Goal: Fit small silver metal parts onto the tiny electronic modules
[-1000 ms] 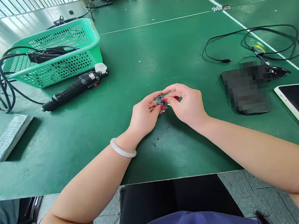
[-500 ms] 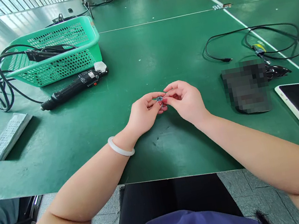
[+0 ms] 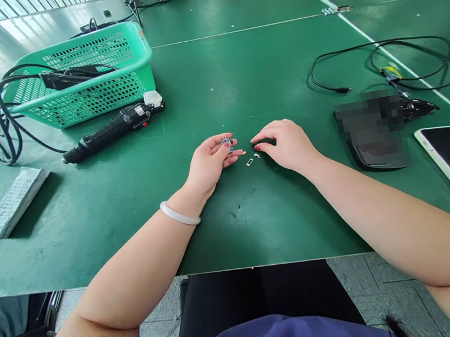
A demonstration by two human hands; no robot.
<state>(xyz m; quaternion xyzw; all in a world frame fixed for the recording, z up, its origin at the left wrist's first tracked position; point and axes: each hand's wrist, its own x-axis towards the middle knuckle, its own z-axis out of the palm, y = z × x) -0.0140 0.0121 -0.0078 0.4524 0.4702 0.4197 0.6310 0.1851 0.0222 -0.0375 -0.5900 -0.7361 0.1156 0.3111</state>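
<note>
Inside the near edge of a green tabletop, a left hand is pinching a small blue-and-white part, seemingly for steadiness, while a pale rectangular piece is lying beside a separate right hand, its grip unclear.

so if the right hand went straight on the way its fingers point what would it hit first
Most likely the left hand, at its fingertips, with the small part it holds just behind them; depth is unclear, so the right hand could pass above or below.
</note>
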